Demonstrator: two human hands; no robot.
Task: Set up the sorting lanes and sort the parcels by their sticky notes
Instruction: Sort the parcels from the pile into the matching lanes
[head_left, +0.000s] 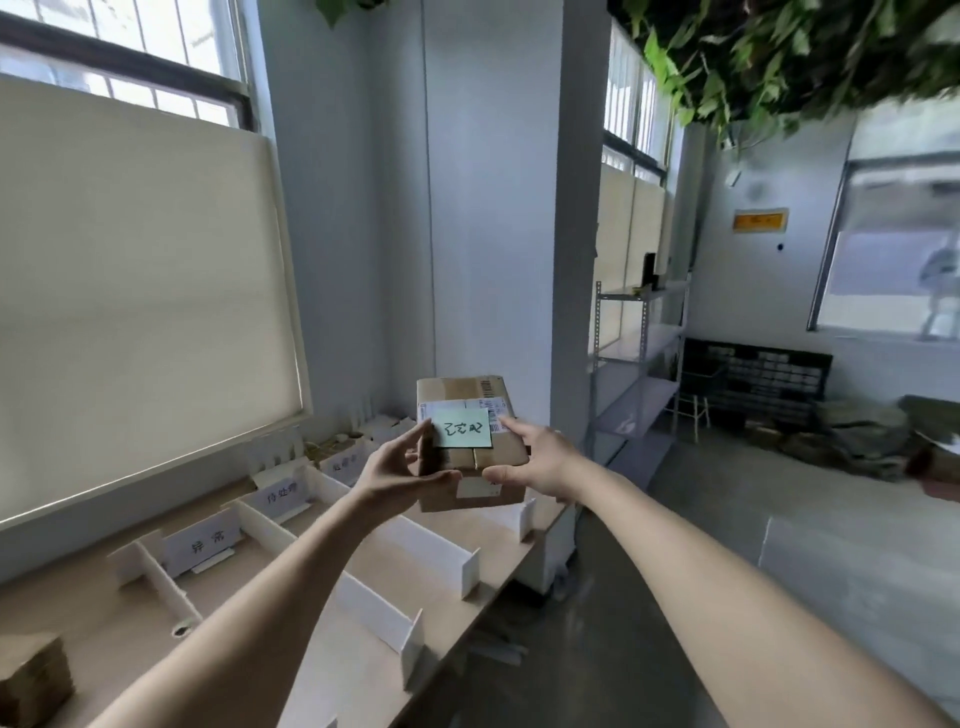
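Two bare forearms reach into view from the bottom of the frame, with no sleeve, watch, ring or glove visible on them. The left hand (397, 470) and right hand (540, 460) are bare too, fingers slender, nails short and unpainted.

A large window (140, 67) with a cream roller blind (140, 291) fills the upper left. A pale pillar (498, 208) stands at centre; right of it, a metal shelving unit (636, 364) on grey floor (727, 545). Green foliage (779, 52) hangs upper right.
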